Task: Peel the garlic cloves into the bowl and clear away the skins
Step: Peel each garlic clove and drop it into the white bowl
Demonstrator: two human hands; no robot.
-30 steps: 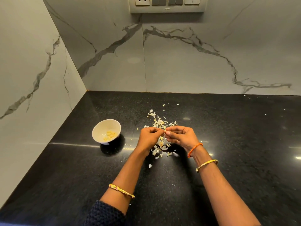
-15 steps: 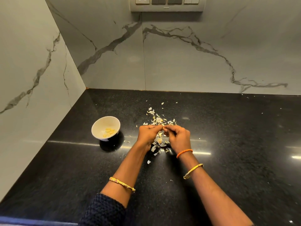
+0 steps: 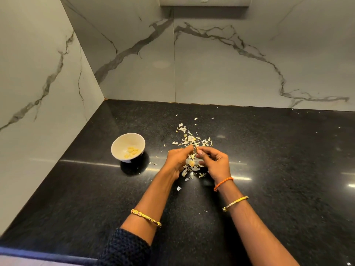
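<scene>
A small white bowl (image 3: 123, 144) stands on the black counter, left of my hands, with several peeled yellow garlic cloves (image 3: 131, 151) in it. A scatter of pale garlic skins (image 3: 190, 139) lies on the counter beyond and beneath my hands. My left hand (image 3: 177, 160) and my right hand (image 3: 216, 162) meet fingertip to fingertip just above the skins, both pinching a small garlic clove (image 3: 196, 149) that is mostly hidden between the fingers.
The black granite counter (image 3: 269, 160) runs into a corner of marble-patterned walls at the left and back. Its front edge lies at the bottom left. A switch panel (image 3: 203, 1) is on the back wall.
Both hands stay together at the same spot over the skins. The right wrist has swung in closer to the left hand. The camera has tilted slightly down.
</scene>
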